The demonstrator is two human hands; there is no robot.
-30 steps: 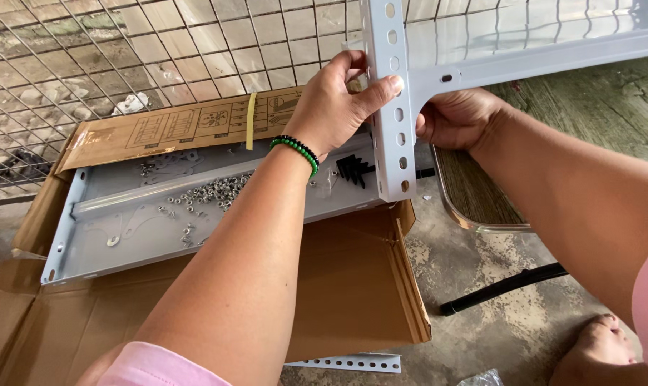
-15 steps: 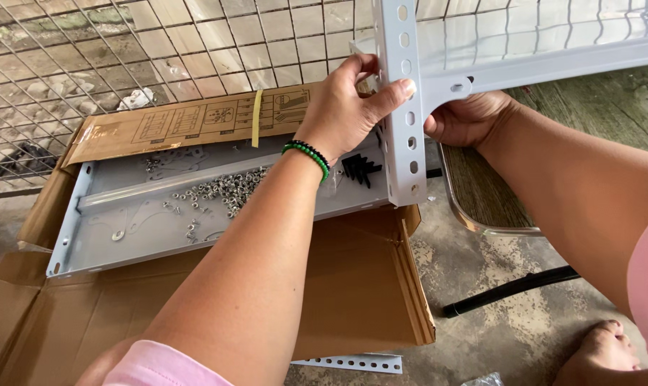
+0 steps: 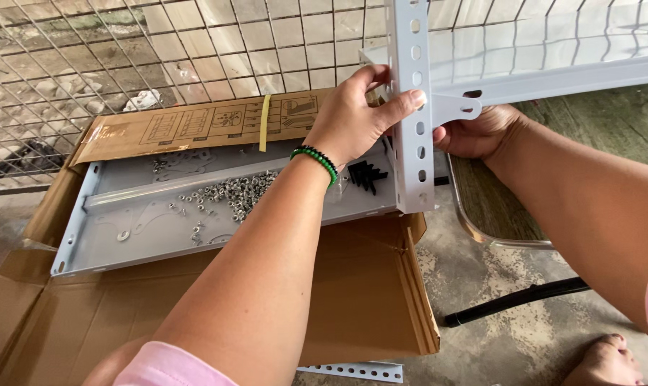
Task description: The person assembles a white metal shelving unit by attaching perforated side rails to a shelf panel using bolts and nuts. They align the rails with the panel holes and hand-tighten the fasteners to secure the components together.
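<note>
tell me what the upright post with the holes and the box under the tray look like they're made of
Upright post, gripped by the left hand: looks like sheet metal with a pale grey painted finish, judging by its thin folded angle and punched holes. Box: brown corrugated cardboard, matte, with creased flaps.

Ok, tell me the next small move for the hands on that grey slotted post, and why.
Probably fetch a fastener: the left hand grips the perforated post and the right hand steadies the shelf at the corner bracket, yet no bolt shows in the holes. Loose nuts and bolts lie in the grey tray just below the left hand.
</note>
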